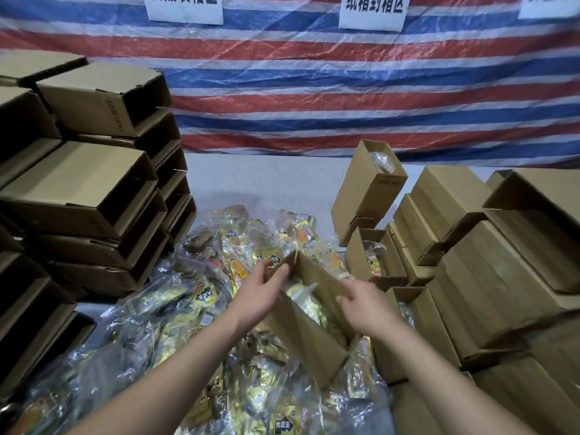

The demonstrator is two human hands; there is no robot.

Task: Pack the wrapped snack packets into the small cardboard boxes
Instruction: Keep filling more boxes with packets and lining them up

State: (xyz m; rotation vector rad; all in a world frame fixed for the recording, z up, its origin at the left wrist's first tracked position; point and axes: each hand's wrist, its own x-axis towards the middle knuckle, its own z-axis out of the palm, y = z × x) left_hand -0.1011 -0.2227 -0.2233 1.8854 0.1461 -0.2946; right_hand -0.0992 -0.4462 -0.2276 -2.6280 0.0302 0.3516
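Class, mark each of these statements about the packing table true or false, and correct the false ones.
1. Both hands are on one cardboard box. True.
2. That box is empty. False: gold packets show inside it.
3. Loose snack packets lie heaped under the hands. True.
4. The stacked boxes on the left are full of packets. False: their open ends look dark and empty.
5. The left hand grips the box's far end. True.
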